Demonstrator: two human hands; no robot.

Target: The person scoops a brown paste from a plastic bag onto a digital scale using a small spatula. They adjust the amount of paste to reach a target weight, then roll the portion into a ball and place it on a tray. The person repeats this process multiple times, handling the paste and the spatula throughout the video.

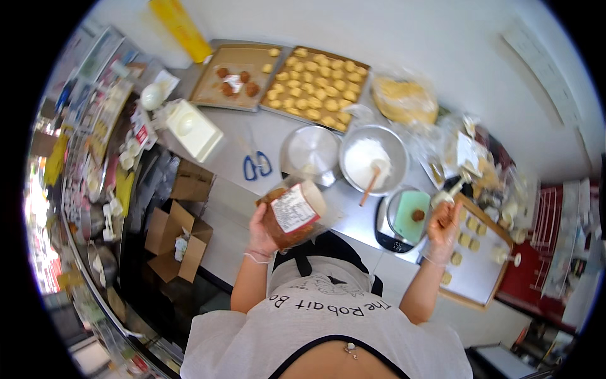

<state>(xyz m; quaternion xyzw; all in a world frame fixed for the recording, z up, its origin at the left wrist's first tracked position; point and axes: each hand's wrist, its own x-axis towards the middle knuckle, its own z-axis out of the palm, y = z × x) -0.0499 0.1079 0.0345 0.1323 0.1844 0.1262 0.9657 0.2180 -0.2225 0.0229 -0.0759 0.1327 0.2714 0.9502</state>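
Note:
My left hand [262,232] holds a clear plastic bag of brown filling [279,232] with a printed label, in front of my waist. My right hand [443,222] is raised just right of a digital kitchen scale [395,244]; its fingers look curled, and whether they hold anything is unclear. A green tray [408,220] lies on the scale with a brown ball of filling [418,215] on it. Left of the scale stands a steel bowl of white flour [363,154] with a wooden-handled tool [370,185] in it. Beside it is a round steel dish [313,150].
A tray of yellow dough balls [315,87] and a tray with brown balls [227,102] stand at the back. Blue-handled scissors [257,166] and a cream plastic container [195,130] lie left. A tray of shaped pieces [478,272] is right. An open cardboard box [177,241] stands lower left.

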